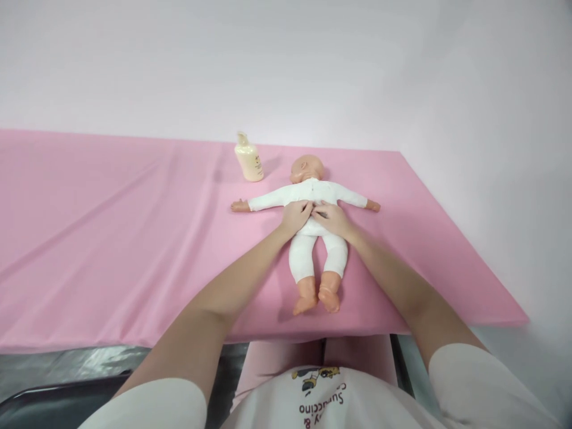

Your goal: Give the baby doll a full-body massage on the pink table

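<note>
A baby doll [314, 190] with a white cloth body lies on a pink-covered table, its arms spread wide and its bald head turned to the left. Both of my hands rest on the middle of its torso, side by side and nearly touching. My left hand [297, 217] has its fingers curled in against the white cloth. Opposite it, my right hand [333, 218] is bent inward in the same way, its fingertips at the doll's midline. The hands cover the cloth under the fingers. The doll's bare feet point toward me.
A cream pump bottle [249, 162] stands on the table beyond the doll's outstretched left-side arm. The pink table cover [111, 238] has wrinkles on the left and ends at a front edge near my lap. A black chair [58, 399] is at the lower left.
</note>
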`<state>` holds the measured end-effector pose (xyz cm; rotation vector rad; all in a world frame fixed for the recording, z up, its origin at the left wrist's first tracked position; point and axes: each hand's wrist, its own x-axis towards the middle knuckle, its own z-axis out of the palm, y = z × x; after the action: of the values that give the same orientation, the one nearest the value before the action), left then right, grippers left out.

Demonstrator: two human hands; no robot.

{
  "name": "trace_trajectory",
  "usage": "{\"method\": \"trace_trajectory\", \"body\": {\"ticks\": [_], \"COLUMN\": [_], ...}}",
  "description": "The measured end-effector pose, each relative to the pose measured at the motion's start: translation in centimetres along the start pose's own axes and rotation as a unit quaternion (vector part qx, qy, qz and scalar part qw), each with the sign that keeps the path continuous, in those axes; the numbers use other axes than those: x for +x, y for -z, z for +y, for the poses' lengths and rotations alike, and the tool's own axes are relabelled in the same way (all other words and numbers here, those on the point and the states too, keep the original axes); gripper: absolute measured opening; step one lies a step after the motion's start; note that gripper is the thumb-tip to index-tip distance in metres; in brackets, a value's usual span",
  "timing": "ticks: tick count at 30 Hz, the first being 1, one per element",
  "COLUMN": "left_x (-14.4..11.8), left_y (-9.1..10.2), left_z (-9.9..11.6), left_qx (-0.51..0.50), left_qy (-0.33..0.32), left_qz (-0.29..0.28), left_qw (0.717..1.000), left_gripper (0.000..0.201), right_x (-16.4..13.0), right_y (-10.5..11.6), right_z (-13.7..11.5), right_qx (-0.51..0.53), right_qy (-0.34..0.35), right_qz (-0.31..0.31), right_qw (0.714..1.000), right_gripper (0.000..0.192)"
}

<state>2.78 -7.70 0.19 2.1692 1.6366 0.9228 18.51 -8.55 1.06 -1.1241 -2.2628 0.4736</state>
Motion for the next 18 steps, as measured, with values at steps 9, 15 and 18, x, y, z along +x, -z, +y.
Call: {"method": "trace_trajectory", "body": {"ticks": [9, 15, 18], "left_x": [0.2, 0.4, 0.6], "left_y": [0.2, 0.0, -0.2], "left_z": [-0.9, -1.1, -1.4], "left_qx": [-0.073, -0.060, -0.063], "left_qy": [-0.055, -0.116, -0.133], "left_qz": [-0.008, 0.039, 0.077], "left_qw": [0.996, 0.991, 0.986], "left_gripper": [0.037, 0.025, 0.015], "right_x": [0.3, 0.5, 0.6], "right_y": [0.0, -0.5, -1.0], "right_z": [2.5, 5.3, 5.6], "right_qx": [0.033, 0.016, 0.008], "right_qy": [0.066, -0.081, -0.117], "right_qz": [0.027, 0.035, 0.031], "right_qw": [0.997, 0.996, 0.993], "right_gripper": [0.040, 0.065, 0.070]}}
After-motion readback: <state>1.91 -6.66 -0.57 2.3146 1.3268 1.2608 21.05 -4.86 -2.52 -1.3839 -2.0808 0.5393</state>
